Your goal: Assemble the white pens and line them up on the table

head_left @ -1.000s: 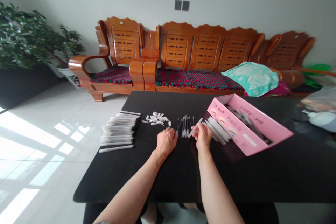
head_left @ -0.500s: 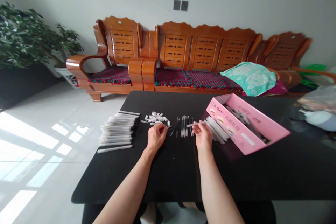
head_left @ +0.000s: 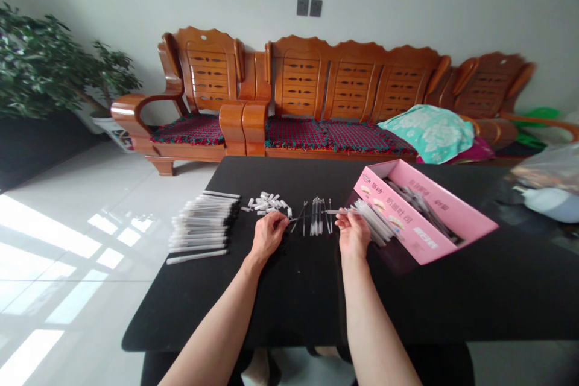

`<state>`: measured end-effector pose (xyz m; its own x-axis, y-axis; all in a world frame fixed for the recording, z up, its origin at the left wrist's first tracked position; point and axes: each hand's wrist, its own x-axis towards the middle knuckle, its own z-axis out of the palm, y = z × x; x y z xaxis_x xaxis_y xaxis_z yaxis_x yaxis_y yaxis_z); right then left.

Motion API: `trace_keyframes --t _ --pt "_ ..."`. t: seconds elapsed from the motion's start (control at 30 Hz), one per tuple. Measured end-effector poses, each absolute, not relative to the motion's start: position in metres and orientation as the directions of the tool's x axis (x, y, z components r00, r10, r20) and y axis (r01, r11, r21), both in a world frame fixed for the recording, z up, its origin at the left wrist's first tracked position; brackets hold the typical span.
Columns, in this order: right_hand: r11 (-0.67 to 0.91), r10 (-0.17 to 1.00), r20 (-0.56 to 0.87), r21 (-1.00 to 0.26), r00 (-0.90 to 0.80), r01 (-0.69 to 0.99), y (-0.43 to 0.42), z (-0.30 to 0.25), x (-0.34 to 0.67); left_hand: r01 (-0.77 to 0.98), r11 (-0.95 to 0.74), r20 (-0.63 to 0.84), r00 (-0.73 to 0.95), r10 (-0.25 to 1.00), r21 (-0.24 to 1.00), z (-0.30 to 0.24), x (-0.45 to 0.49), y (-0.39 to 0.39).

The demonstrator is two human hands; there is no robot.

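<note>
My left hand (head_left: 268, 233) is closed in a pinch on the end of a thin dark pen refill (head_left: 304, 216) that points right. My right hand (head_left: 351, 232) pinches a clear pen barrel (head_left: 335, 211) held level, its open end facing the refill. Both hands hover over the black table (head_left: 316, 295). Several loose refills (head_left: 319, 217) lie just beyond the hands. A heap of small white caps (head_left: 268, 202) lies further left. A stack of assembled pens (head_left: 203, 226) sits at the table's left edge. More clear barrels (head_left: 373, 222) lie beside my right hand.
An open pink cardboard box (head_left: 425, 208) holding pen parts lies tilted at the right. Plastic bags (head_left: 549, 190) rest at the far right edge. Behind the table stand a wooden sofa and armchair (head_left: 316, 90) and a potted plant (head_left: 49, 72).
My left hand moved left, picked up a refill and now holds it pointing right. My right hand turned the barrel from slanted to level, facing the refill.
</note>
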<state>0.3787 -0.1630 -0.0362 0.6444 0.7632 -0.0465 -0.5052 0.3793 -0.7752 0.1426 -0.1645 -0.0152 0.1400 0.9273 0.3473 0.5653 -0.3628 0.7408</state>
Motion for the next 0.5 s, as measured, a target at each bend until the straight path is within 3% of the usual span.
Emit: trace_keyframes --t 0.5 --pt "0.378 0.760 -0.049 -0.778 0.648 -0.502 -0.1631 -0.0362 0.3790 0.555 -0.370 0.338 0.163 0.927 0.745 -0.0138 0.1413 -0.1646"
